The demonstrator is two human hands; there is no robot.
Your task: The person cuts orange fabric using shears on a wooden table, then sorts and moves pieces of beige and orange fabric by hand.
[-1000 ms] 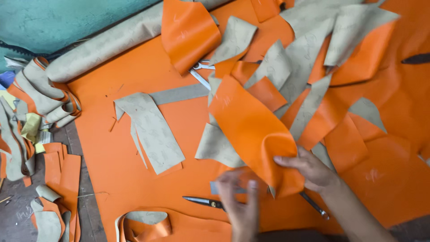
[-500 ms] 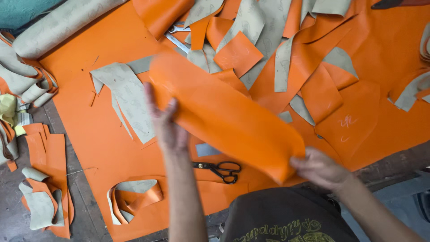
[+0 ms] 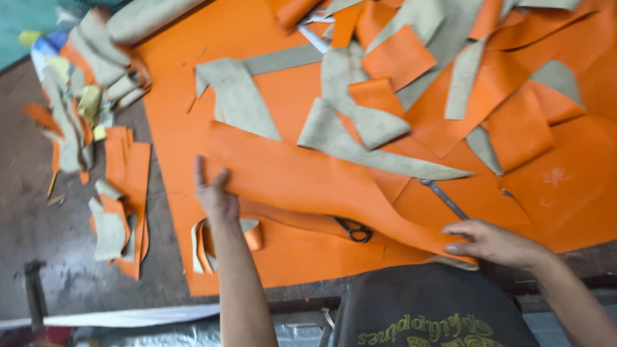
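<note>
1. Your left hand (image 3: 215,193) lies in the lower left of the frame, fingers stretched out flat, pressing on the left end of a long orange strip (image 3: 302,183). It is not closed around anything.
2. Your right hand (image 3: 491,243) is in the lower right, near the table edge. Its fingers bend over the right end of the same strip and pinch it against the sheet below.
3. The strip runs across the lower middle of the frame, from one hand to the other, and lies on a big orange sheet (image 3: 180,77).
4. Black scissors (image 3: 353,229) lie below the strip, between your hands; only the handles show, and the blades are under the strip.
5. A thin metal tool (image 3: 445,199) lies just above your right hand.
6. Grey and orange offcuts (image 3: 398,58) are spread over the upper right of the frame.
7. A heap of scraps (image 3: 83,109) lies at the upper left, beside the sheet, on a dark table (image 3: 38,225).
</note>
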